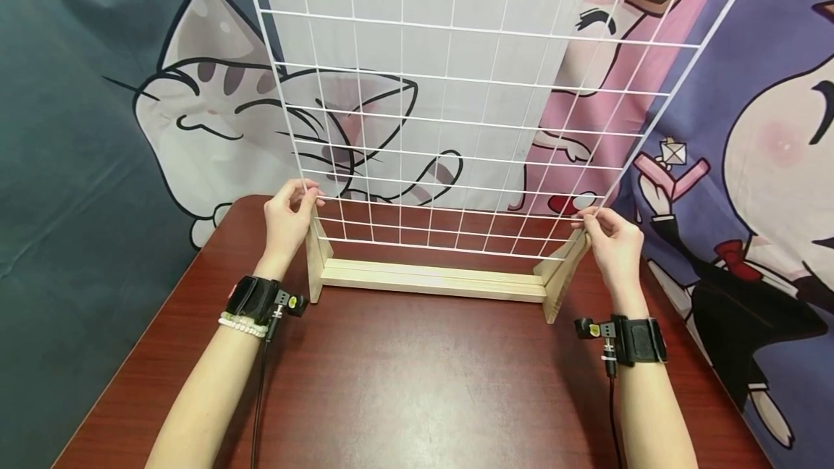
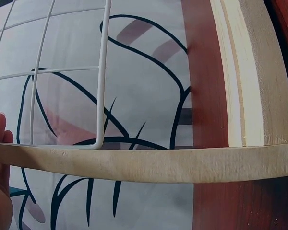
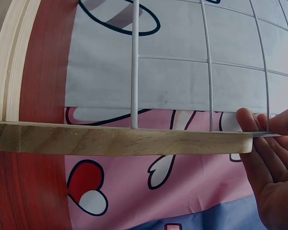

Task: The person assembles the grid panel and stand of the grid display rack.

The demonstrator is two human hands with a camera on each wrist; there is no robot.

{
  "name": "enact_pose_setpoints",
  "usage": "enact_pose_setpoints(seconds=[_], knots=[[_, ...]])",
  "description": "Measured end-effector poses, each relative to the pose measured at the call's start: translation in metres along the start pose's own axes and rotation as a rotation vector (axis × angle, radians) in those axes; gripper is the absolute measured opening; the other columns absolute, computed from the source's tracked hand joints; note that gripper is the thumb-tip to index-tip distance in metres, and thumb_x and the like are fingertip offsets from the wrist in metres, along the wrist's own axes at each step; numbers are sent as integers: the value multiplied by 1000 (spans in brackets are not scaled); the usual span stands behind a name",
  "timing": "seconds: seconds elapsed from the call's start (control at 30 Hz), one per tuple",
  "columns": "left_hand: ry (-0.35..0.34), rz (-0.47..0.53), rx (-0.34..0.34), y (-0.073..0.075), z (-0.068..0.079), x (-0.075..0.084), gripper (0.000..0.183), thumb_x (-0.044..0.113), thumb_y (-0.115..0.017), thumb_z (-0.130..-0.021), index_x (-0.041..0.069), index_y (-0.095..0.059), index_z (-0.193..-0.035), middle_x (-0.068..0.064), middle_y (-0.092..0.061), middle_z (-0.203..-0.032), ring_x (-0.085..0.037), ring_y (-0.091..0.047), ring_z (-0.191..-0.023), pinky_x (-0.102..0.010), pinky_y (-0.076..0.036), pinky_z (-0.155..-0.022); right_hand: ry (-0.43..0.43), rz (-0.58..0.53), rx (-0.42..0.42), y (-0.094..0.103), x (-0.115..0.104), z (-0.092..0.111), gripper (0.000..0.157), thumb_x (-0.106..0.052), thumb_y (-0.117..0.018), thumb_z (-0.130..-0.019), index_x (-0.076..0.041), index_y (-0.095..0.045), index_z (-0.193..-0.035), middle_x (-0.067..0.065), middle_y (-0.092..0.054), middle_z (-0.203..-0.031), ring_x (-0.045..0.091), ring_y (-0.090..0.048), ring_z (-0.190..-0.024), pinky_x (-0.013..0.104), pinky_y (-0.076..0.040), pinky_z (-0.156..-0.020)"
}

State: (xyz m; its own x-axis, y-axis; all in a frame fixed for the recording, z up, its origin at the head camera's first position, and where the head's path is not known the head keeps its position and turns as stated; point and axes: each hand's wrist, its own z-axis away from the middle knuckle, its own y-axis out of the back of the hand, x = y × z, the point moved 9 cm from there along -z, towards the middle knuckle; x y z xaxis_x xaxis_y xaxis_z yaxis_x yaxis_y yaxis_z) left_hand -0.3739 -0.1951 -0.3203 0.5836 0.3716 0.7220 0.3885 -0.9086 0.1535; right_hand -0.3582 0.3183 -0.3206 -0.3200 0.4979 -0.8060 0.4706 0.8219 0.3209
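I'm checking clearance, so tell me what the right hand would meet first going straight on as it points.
Probably the white wire grid, whose edge the right hand pinches; beyond that, depth is unclear.

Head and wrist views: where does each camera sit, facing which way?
Head: worn on the head, facing forward and down at the white grid and wooden stand; left hand, right hand and forearms show.
Left wrist: on that wrist, facing the stand's left panel; part of the left hand shows.
Right wrist: likewise, facing the right panel; part of the right hand shows.
Both wrist views share white grid and crossbar.
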Motion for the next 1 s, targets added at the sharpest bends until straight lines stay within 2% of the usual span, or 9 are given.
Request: enact_pose_setpoints(seconds=[0.13, 0.3, 0.43, 0.6, 0.73, 1.0], knots=[[-5, 5, 1, 0, 0, 0, 14, -5, -59, -91, -16, -62, -99, -32, -68, -84, 13, -59, -67, -6, -44, -63, 4, 16, 15, 1, 13, -3, 17, -5, -58, -94, 8, -69, -91, -31, -63, -74, -12, -65, -69, 12, -32, -45], [-14, 11, 1, -1, 0, 1, 13, -6, -58, -92, -17, -61, -99, -33, -68, -84, 17, -58, -68, -6, -44, -64, 4, -5, 22, 1, 13, -2, 16, -2, -57, -93, -3, -70, -83, -27, -65, -74, -9, -66, -69, 12, -32, -45], [-14, 15, 4, -1, 1, 1, 14, -6, -58, -92, -17, -61, -98, -33, -67, -84, 17, -58, -68, -6, -43, -63, 6, -39, 6, 0, -2, 2, 16, 0, -56, -92, 5, -69, -86, -28, -65, -72, -8, -67, -69, 7, -40, -51], [-10, 9, 6, -1, 1, 1, 12, -6, -58, -92, -15, -61, -98, -33, -67, -84, 17, -57, -68, -6, -43, -63, 10, -59, -1, 0, -11, 5, 19, 1, -55, -91, 16, -66, -92, -22, -68, -74, -9, -66, -68, 6, -43, -55], [-7, 10, 3, -1, 1, 1, 13, -5, -58, -92, -16, -61, -98, -33, -67, -84, 17, -57, -68, -6, -43, -63, 9, -66, -4, 0, -11, 5, 19, 1, -56, -91, 16, -66, -95, -16, -70, -76, -8, -66, -69, 6, -47, -61], [-10, 34, -2, -1, 0, -1, 13, -7, -59, -90, -17, -61, -98, -34, -67, -83, 16, -58, -68, -6, -44, -64, 23, -56, -9, 0, -14, 7, 18, 2, -56, -91, 14, -67, -98, -14, -70, -78, -7, -67, -70, 7, -50, -66]])
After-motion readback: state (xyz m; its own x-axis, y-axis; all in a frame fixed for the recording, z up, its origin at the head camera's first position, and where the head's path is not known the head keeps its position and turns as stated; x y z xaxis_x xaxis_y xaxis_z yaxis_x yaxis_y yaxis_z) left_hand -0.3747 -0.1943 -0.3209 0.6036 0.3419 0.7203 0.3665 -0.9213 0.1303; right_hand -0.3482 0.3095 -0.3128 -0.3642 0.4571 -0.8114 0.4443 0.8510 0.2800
